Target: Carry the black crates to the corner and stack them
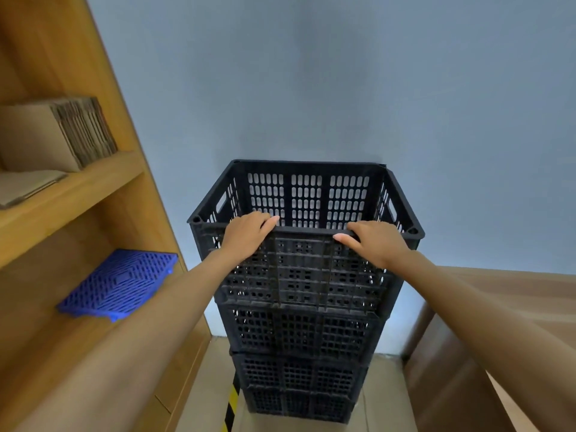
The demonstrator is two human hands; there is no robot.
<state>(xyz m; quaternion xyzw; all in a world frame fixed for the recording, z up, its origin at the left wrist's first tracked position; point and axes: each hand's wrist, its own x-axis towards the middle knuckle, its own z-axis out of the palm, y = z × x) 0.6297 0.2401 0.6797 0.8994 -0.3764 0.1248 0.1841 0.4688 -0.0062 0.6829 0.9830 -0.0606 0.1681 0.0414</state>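
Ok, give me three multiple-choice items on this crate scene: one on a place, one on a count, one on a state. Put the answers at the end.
1. Where does the blue plastic grid lie?
A. inside the top crate
B. on a wooden shelf to the left
C. on the floor by the striped tape

2. How many black crates show in the stack?
A. two
B. four
C. six

3. How do the hands meet the top crate?
A. both grip its near rim
B. only the left touches it
C. both hang clear of it

Answers:
1 B, the blue plastic grid rests on the wooden shelf.
2 B, four tiers show in the stack.
3 A, the left hand and right hand curl their fingers over the near rim of the top crate.
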